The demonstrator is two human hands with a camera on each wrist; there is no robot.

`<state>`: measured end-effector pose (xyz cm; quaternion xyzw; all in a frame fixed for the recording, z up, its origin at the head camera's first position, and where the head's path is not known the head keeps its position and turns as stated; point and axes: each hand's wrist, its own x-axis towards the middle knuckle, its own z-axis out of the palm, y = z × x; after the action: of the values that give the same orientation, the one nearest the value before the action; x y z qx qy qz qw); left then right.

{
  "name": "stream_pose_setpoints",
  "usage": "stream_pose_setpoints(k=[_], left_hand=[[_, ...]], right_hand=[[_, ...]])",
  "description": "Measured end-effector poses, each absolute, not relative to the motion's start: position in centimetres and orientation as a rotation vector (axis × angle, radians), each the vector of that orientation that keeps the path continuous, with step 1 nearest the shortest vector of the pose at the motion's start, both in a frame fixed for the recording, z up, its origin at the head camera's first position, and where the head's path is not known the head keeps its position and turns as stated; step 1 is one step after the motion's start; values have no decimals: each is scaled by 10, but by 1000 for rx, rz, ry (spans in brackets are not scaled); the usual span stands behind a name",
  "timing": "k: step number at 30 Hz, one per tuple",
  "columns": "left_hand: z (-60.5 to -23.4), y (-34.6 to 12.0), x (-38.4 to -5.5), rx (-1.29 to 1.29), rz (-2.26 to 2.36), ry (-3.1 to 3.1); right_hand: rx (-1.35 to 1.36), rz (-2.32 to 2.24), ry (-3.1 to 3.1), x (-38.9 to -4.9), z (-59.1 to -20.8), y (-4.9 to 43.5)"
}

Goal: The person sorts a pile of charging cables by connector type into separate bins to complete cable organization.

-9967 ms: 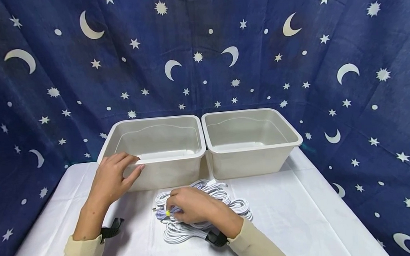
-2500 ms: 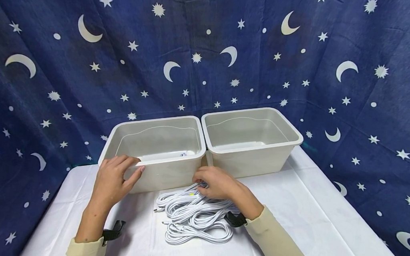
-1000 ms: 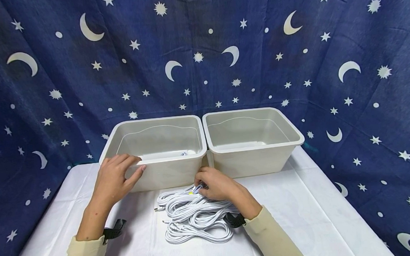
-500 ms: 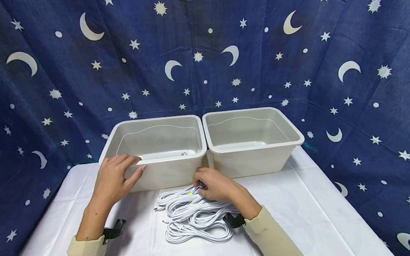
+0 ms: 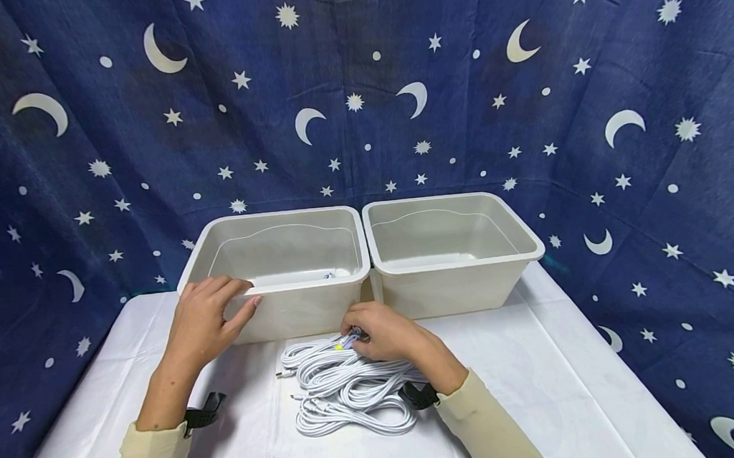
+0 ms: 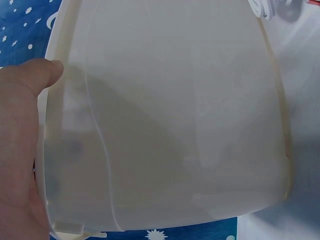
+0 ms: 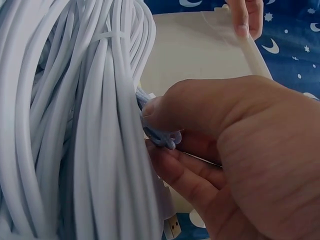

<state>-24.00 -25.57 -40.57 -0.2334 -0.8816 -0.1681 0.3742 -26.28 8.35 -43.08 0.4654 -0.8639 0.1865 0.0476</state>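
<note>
**Teasing a thin pale-blue cord off a pile of white cables: grip tips**

So we've got our right hand at the far edge of a heap of coiled, glossy white cables, with thumb and fingertips pinched together on a thin pale-blue cord. That cord sits right against the white loops, in front of 2 cream plastic bins, with a small bright-yellow tie just beside our fingers.

Our left hand is clamped on the front rim of the cream rectangular plastic bin on the left, thumb outside, fingers over the edge. The matching cream plastic bin on the right isn't being touched.

To do this well, we'd pinch the whole blue bundle near the tie, not 1 stray strand, and lift slowly so no white loop rides along. Watch the metal USB plug hanging near our fingers; we reckon it could snag. We can't tell from here whether the cord runs under the coils, so go gently.
</note>
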Motion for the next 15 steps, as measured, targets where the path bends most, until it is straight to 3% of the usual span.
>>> stream_pose_setpoints(k=[15], left_hand=[[-404, -254, -239, -592, -423, -2271]], right_hand=[[1491, 606, -2490, -259, -425, 82]])
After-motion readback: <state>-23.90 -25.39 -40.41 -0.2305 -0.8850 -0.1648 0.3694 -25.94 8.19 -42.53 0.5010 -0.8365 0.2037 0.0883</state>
